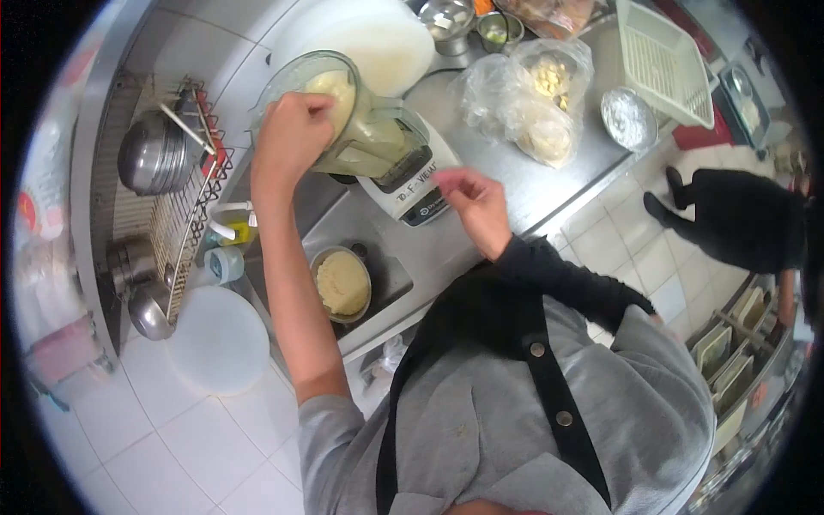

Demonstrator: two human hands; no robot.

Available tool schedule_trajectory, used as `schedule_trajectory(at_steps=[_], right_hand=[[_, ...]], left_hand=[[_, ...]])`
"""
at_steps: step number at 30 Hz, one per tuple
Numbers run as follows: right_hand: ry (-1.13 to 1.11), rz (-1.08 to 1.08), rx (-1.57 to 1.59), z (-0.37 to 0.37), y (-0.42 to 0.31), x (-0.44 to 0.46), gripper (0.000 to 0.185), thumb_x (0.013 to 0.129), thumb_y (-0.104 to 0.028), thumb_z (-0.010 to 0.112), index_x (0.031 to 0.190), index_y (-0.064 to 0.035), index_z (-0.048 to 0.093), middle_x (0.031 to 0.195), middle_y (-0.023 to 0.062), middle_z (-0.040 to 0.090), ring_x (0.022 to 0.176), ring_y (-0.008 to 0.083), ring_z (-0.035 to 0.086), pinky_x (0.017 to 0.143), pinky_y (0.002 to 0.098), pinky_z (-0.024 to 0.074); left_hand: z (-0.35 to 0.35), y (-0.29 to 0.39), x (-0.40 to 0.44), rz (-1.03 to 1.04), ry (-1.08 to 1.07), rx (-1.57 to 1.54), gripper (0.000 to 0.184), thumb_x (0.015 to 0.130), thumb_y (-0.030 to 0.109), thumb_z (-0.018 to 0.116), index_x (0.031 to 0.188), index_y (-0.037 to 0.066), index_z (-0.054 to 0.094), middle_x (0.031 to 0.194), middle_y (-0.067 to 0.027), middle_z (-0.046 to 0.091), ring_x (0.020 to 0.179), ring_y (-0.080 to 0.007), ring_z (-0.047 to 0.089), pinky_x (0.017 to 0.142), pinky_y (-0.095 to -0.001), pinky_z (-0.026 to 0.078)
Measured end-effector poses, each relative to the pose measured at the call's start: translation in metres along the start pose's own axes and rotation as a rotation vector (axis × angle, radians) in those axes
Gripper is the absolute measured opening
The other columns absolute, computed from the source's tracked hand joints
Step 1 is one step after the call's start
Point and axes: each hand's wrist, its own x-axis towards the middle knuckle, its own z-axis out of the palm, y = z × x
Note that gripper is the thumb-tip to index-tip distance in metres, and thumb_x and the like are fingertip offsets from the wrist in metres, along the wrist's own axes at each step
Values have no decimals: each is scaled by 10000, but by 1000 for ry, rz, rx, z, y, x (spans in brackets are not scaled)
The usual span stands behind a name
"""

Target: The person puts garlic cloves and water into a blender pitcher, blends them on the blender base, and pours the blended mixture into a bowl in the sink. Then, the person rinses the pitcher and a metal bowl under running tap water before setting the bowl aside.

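Your left hand (296, 133) curls over the jar (382, 148), which holds pale mix on its base (416, 193); the sink (390, 266) has a bowl (366, 305) of pale mash. Your right hand (476, 206) bunches near the base. Whether either grip holds anything, I can't tell. Bags (549, 94) of pale pieces lie rightward.

Left of the hands (296, 137), metal bowls (157, 154) are held by a wire rack (190, 225), while a white basket (666, 64) and a person in black (745, 215) are seen to their right.
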Motion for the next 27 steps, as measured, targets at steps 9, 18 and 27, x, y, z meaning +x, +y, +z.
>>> schedule_trajectory(at_steps=[9, 18, 27], right_hand=[[-419, -280, -116, 51, -81, 100, 426, 908, -294, 630, 583, -34, 538, 535, 14, 477, 533, 112, 430, 535, 283, 338], [-464, -347, 76, 91, -106, 51, 404, 903, -138, 612, 557, -55, 421, 521, -19, 326, 460, 93, 265, 480, 288, 221], [-475, -117, 117, 175, -30, -22, 406, 910, -103, 615, 563, -62, 408, 514, -27, 301, 458, 79, 226, 472, 285, 219]], left_hand=[[-1, -14, -4, 52, 56, -34, 288, 815, 37, 552, 1042, 44, 730, 906, -204, 712, 777, -269, 695, 742, -365, 526], [-105, -32, -79, 219, 106, -213, 334, 823, -52, 510, 1061, 46, 723, 958, -148, 710, 834, -241, 655, 782, -332, 525], [-106, -183, -216, 28, 420, -373, 213, 935, 36, 533, 1059, 26, 705, 984, -84, 715, 889, -184, 652, 827, -298, 505]])
